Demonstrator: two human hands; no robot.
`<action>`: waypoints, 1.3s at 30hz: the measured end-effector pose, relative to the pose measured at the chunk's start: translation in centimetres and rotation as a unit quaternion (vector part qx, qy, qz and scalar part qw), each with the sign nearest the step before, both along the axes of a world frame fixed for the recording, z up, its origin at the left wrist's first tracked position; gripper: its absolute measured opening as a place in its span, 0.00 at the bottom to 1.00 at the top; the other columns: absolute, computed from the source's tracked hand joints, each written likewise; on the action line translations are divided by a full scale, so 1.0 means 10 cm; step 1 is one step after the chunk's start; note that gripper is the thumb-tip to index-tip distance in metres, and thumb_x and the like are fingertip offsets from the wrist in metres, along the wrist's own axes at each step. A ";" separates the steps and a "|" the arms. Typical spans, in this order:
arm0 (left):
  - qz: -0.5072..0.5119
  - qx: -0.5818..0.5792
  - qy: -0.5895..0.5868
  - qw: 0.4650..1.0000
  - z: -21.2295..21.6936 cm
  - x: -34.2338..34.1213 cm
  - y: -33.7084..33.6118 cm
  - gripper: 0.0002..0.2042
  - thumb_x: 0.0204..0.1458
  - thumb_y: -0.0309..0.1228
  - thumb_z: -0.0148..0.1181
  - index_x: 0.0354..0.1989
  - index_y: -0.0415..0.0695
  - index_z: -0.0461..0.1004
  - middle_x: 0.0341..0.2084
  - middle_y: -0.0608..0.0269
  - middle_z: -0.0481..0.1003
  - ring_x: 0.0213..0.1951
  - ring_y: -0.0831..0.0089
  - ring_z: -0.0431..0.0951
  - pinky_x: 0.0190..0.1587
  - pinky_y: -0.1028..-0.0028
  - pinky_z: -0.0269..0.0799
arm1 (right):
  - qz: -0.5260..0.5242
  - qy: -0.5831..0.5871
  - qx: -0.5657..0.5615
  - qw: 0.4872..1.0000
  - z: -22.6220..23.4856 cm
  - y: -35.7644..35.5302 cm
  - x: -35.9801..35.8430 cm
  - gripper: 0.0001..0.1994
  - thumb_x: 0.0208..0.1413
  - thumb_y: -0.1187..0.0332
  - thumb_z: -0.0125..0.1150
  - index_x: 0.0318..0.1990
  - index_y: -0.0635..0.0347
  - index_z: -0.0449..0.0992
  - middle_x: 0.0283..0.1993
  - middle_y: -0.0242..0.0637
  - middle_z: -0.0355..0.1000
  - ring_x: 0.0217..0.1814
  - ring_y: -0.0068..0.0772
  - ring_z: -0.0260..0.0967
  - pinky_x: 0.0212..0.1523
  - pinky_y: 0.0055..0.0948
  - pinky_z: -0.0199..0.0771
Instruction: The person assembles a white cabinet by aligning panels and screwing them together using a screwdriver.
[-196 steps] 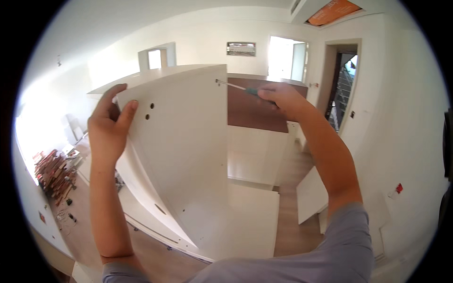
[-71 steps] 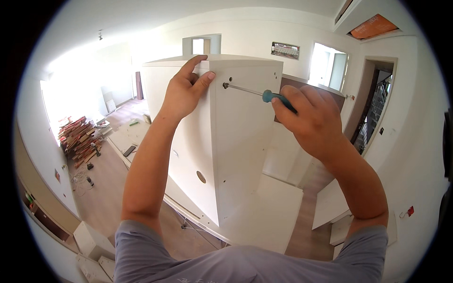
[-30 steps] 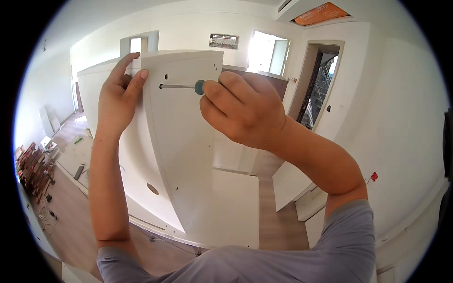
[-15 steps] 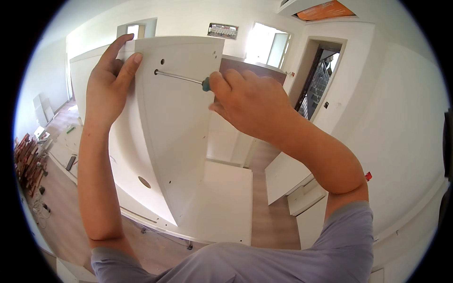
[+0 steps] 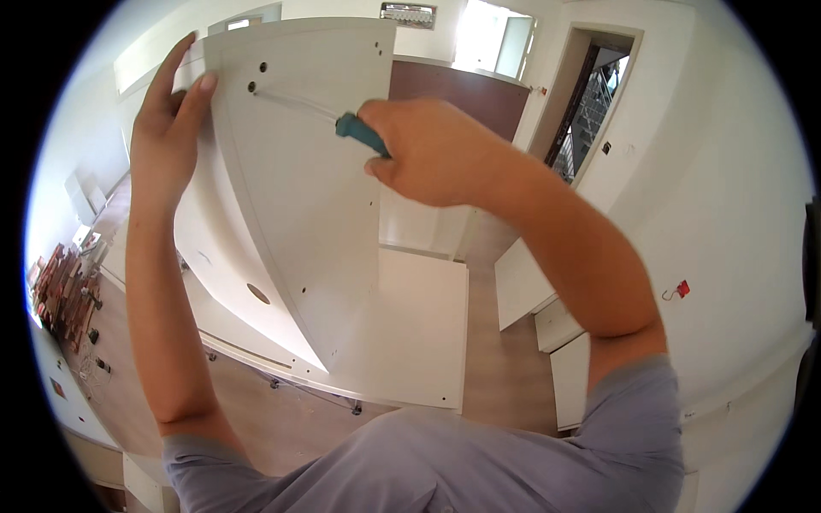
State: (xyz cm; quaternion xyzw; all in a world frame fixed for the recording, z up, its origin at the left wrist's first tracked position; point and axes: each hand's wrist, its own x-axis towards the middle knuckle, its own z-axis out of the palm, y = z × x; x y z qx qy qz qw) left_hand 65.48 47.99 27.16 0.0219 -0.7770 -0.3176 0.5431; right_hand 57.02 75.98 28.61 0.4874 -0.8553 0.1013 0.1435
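Observation:
My right hand [image 5: 428, 150] is closed around the green handle of a screwdriver [image 5: 361, 132]. The thin metal shaft, blurred, runs left to the lower of two dark holes near the top of an upright white panel [image 5: 299, 188]. Whether its tip sits in that hole I cannot tell. At the panel's upper left edge, my left hand [image 5: 167, 120] grips the board, thumb on the near side and fingers reaching up the edge. More small holes dot the panel's face and right side. Another white board [image 5: 419, 333] lies flat at its foot.
Loose white boards [image 5: 523, 286] rest on the wooden floor to the right. A red hook [image 5: 682, 290] is on the right wall, past a doorway [image 5: 586, 111]. Reddish wood strips [image 5: 64, 291] lie piled at far left. Behind the panel stands a brown board [image 5: 457, 98].
The view has shifted, so the panel and my left hand appear higher and further left. More of the screwdriver's green handle shows, and its shaft is now blurred. Both hands keep their grip.

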 end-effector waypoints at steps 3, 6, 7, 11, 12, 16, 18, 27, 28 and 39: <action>-0.141 0.136 0.039 0.980 -0.71 0.14 0.02 0.26 0.68 0.39 0.48 0.71 0.39 0.63 0.15 0.78 0.53 0.17 0.87 0.53 0.20 0.82 0.45 | 0.008 -0.072 -0.039 0.997 -0.65 0.21 -0.03 0.15 0.58 0.63 0.63 0.47 0.61 0.71 0.37 0.53 0.77 0.43 0.60 0.76 0.44 0.53 0.74; -0.240 0.376 0.000 0.895 -2.22 0.43 -0.31 0.18 0.66 0.32 0.49 0.62 0.39 0.69 0.14 0.76 0.57 0.15 0.85 0.54 0.18 0.81 0.48 | 0.008 -0.274 0.039 0.961 -1.71 0.72 -0.03 0.20 0.59 0.55 0.65 0.52 0.57 0.72 0.39 0.48 0.76 0.43 0.53 0.74 0.44 0.47 0.73; -0.216 0.527 -0.023 0.821 -2.78 0.51 -0.29 0.08 0.67 0.32 0.49 0.44 0.44 0.72 0.15 0.76 0.57 0.16 0.84 0.56 0.17 0.81 0.48 | -0.010 -0.375 0.080 0.923 -2.13 0.98 -0.06 0.22 0.60 0.53 0.65 0.54 0.56 0.72 0.37 0.42 0.74 0.41 0.45 0.72 0.44 0.43 0.72; -0.065 0.847 -0.079 0.522 -5.22 1.69 -0.20 0.13 0.61 0.27 0.53 0.23 0.52 0.62 0.19 0.74 0.62 0.13 0.82 0.55 0.13 0.82 0.55 | -0.178 -0.502 0.202 0.822 -3.95 2.05 0.21 0.15 0.58 0.57 0.66 0.45 0.55 0.73 0.29 0.37 0.71 0.30 0.36 0.71 0.34 0.40 0.71; -0.126 0.849 -0.065 0.509 -5.97 2.27 -0.14 0.12 0.60 0.27 0.54 0.23 0.51 0.63 0.19 0.74 0.62 0.13 0.82 0.54 0.14 0.84 0.59 | -0.185 -0.527 0.206 0.804 -4.13 2.18 0.39 0.15 0.56 0.58 0.67 0.44 0.56 0.74 0.31 0.41 0.74 0.34 0.41 0.73 0.37 0.43 0.72; 0.018 0.916 -0.072 0.394 -6.51 2.93 0.27 0.06 0.63 0.29 0.50 0.33 0.44 0.68 0.25 0.65 0.67 0.17 0.79 0.58 0.17 0.80 0.58 | -0.141 -0.560 0.200 0.792 -4.46 2.31 0.78 0.16 0.53 0.58 0.67 0.44 0.55 0.76 0.39 0.47 0.78 0.44 0.50 0.75 0.45 0.47 0.73; -0.026 0.899 -0.125 0.419 -6.56 3.00 0.45 0.04 0.63 0.26 0.48 0.36 0.43 0.69 0.28 0.63 0.68 0.20 0.78 0.61 0.20 0.78 0.60 | -0.098 -0.494 0.199 0.841 -4.72 2.16 0.67 0.17 0.52 0.57 0.67 0.46 0.54 0.76 0.41 0.46 0.78 0.46 0.50 0.76 0.46 0.48 0.74; -0.270 0.753 -0.244 0.549 -4.75 1.51 0.87 0.05 0.66 0.31 0.55 0.47 0.46 0.71 0.33 0.62 0.75 0.22 0.79 0.64 0.20 0.80 0.62 | 0.004 -0.425 0.148 0.893 -3.77 1.05 0.58 0.21 0.58 0.55 0.65 0.56 0.52 0.74 0.46 0.43 0.77 0.49 0.51 0.74 0.49 0.46 0.73; -0.293 0.732 -0.253 0.561 -4.65 1.49 0.88 0.05 0.67 0.33 0.56 0.46 0.47 0.72 0.32 0.63 0.75 0.22 0.79 0.64 0.20 0.80 0.62 | 0.002 -0.428 0.146 0.892 -3.71 1.04 0.61 0.21 0.59 0.55 0.65 0.56 0.52 0.74 0.46 0.42 0.78 0.49 0.51 0.74 0.49 0.45 0.73; -0.262 0.788 -0.267 0.489 -4.73 1.62 1.03 0.19 0.66 0.52 0.54 0.29 0.50 0.68 0.21 0.69 0.66 0.20 0.76 0.62 0.20 0.79 0.55 | -0.035 -0.450 0.135 0.882 -3.90 1.41 0.86 0.22 0.59 0.55 0.65 0.58 0.52 0.73 0.49 0.42 0.78 0.50 0.50 0.75 0.50 0.44 0.74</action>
